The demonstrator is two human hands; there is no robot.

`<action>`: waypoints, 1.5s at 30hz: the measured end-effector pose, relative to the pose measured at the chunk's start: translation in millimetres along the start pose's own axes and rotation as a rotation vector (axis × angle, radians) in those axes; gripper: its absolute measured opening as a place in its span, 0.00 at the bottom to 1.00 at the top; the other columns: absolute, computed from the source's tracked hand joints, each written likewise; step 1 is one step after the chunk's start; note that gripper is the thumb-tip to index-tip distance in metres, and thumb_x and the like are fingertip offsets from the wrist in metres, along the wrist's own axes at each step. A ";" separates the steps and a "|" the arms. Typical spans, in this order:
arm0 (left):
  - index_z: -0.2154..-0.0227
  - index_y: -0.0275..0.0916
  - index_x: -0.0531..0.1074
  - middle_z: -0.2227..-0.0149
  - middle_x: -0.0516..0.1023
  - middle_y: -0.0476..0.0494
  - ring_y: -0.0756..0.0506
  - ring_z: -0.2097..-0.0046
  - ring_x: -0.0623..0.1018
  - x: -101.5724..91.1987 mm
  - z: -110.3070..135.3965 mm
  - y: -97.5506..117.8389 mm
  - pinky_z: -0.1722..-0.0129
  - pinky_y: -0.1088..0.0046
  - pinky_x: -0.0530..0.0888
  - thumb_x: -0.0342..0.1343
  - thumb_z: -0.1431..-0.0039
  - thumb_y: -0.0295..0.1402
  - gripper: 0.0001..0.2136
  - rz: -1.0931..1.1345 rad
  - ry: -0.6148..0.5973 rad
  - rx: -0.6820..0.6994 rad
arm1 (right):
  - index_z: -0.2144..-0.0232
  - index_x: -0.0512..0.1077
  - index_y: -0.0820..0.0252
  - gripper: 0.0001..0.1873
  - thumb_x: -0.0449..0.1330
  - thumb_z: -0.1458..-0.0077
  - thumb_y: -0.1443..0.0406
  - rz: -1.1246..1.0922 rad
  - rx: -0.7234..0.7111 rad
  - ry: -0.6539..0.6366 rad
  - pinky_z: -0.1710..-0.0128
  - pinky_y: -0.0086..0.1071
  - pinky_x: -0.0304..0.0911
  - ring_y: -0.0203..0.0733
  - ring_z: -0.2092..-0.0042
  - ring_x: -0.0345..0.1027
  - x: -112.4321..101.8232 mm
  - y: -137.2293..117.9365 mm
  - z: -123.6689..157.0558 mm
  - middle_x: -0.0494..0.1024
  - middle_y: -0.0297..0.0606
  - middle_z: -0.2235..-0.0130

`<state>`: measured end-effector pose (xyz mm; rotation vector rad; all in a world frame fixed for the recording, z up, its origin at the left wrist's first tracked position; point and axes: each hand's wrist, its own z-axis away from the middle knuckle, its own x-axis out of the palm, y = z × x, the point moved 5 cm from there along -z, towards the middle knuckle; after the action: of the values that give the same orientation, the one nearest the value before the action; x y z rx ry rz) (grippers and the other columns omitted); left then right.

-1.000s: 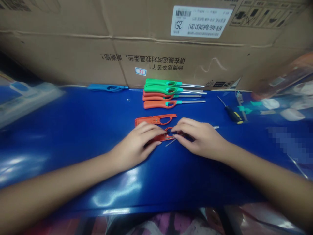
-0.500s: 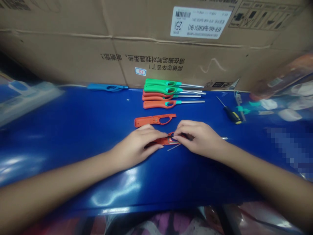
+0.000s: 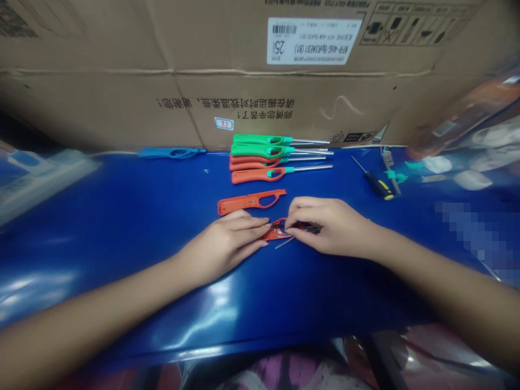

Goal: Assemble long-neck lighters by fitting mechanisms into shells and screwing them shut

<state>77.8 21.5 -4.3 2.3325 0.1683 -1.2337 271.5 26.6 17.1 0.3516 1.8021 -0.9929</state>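
My left hand (image 3: 227, 244) lies over the rear part of an orange lighter shell half (image 3: 275, 232) on the blue table (image 3: 122, 216), fingers closed down on it. My right hand (image 3: 329, 225) pinches a thin dark part at the shell's trigger opening; what it is stays hidden. A thin wire (image 3: 284, 242) pokes out below the shell. A second orange shell half (image 3: 249, 201) lies just behind, untouched.
Assembled long lighters, green (image 3: 264, 146) and orange (image 3: 264, 173), lie in a row at the back. A blue lighter (image 3: 170, 153) is to their left, a yellow-handled screwdriver (image 3: 376, 181) to the right. A large cardboard box (image 3: 244, 70) walls the far edge. Blurred plastic bags sit at both sides.
Both hands stay on the orange shell. The metal tube that showed to the right of my right hand is out of sight now, and the view has shifted slightly.
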 end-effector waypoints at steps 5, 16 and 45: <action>0.45 0.36 0.74 0.47 0.80 0.38 0.42 0.49 0.78 0.9 -1.9 1.6 0.48 0.60 0.79 0.56 0.32 0.30 0.15 -0.014 -0.062 0.003 | 0.68 0.78 0.59 0.06 0.61 0.40 0.68 -0.086 0.079 -0.014 0.66 0.29 0.59 0.34 0.66 0.69 6.8 4.5 -2.5 0.77 0.35 0.63; 0.43 0.37 0.73 0.48 0.80 0.37 0.41 0.47 0.77 1.7 -2.1 9.0 0.47 0.59 0.79 0.55 0.32 0.27 0.17 0.017 -0.085 0.063 | 0.72 0.78 0.61 0.05 0.63 0.43 0.70 -0.298 0.142 -0.128 0.68 0.28 0.59 0.33 0.67 0.67 8.8 8.6 -2.3 0.76 0.34 0.68; 0.49 0.43 0.78 0.45 0.77 0.39 0.42 0.52 0.73 0.9 -3.1 8.1 0.52 0.62 0.74 0.55 0.34 0.25 0.15 0.054 -0.101 0.030 | 0.70 0.78 0.59 0.03 0.66 0.44 0.66 -0.150 0.100 -0.078 0.69 0.29 0.58 0.32 0.70 0.64 -11.9 12.1 -0.6 0.77 0.33 0.67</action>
<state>83.3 15.8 -0.7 2.2781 0.0530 -1.3326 284.2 36.9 21.9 0.2376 1.7312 -1.1888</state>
